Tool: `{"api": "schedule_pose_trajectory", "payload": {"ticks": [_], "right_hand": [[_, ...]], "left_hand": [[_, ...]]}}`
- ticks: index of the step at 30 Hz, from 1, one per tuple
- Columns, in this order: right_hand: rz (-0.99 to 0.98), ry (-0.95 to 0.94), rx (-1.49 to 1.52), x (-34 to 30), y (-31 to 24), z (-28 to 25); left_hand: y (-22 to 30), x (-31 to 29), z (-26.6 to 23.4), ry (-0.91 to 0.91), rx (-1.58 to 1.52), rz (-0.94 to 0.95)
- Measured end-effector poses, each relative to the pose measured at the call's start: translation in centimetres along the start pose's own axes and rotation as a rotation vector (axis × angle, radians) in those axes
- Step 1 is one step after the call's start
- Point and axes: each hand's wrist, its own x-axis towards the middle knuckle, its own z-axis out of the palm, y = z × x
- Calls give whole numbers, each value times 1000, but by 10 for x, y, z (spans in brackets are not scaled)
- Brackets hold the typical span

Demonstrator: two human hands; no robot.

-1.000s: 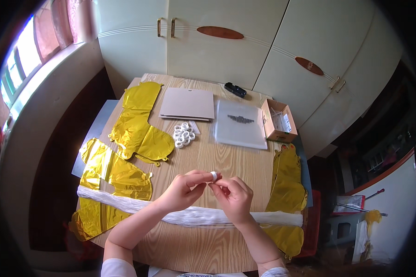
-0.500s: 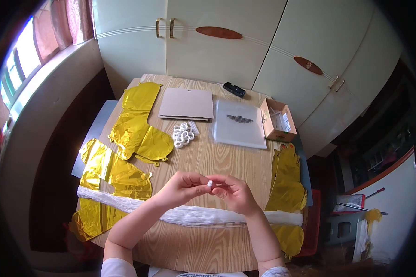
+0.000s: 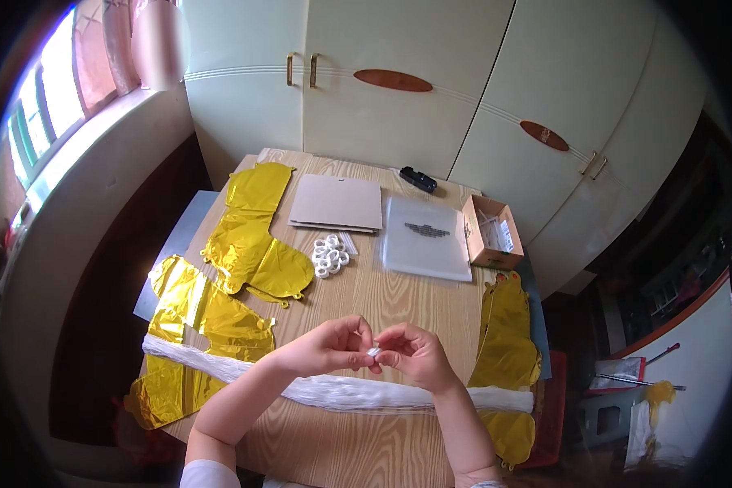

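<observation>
A tiny white folded piece (image 3: 373, 351), too small to name, sits between my hands over the middle of the table. My left hand (image 3: 333, 342) pinches it with thumb and fingers. From the other side, my right hand (image 3: 415, 355) has its thumb and fingertips closed on the same piece. Beneath my wrists a long bundle of white strands (image 3: 342, 394) stretches across the table. Its left end lies over flat gold foil balloons (image 3: 236, 321), its right end over another gold foil stack (image 3: 500, 325). Beyond my hands is a cluster of small white ring-shaped rolls (image 3: 330, 256).
Further back lie beige card sheets (image 3: 336, 202), a stack of clear plastic bags (image 3: 425, 244) and a black device (image 3: 418, 179). An open cardboard box (image 3: 496, 259) stands at the right edge. More gold foil balloons (image 3: 248, 236) lie back left. Cabinet doors (image 3: 382, 122) rise behind the wooden table.
My hands have shifted slightly, with the fingers bent more around the white piece. The whole view has tilted up, so the table sits lower in the picture.
</observation>
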Motion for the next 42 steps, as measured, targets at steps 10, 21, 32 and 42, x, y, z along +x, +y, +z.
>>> {"api": "schedule_pose_trajectory", "payload": {"ticks": [10,21,32,42], "right_hand": [[-275,112,-641,3,-6,0],[-846,-207,-147,-52,-85,49],[-694,-537,109,-78,-116,27],[-744,-534,80,-77,-110,20]], "left_hand": [[7,4,4,201,202,38],[-5,35,-118,861,1306,211],[-39,72,-150,731,1665,235],[-35,69,-142,691,1735,217]]}}
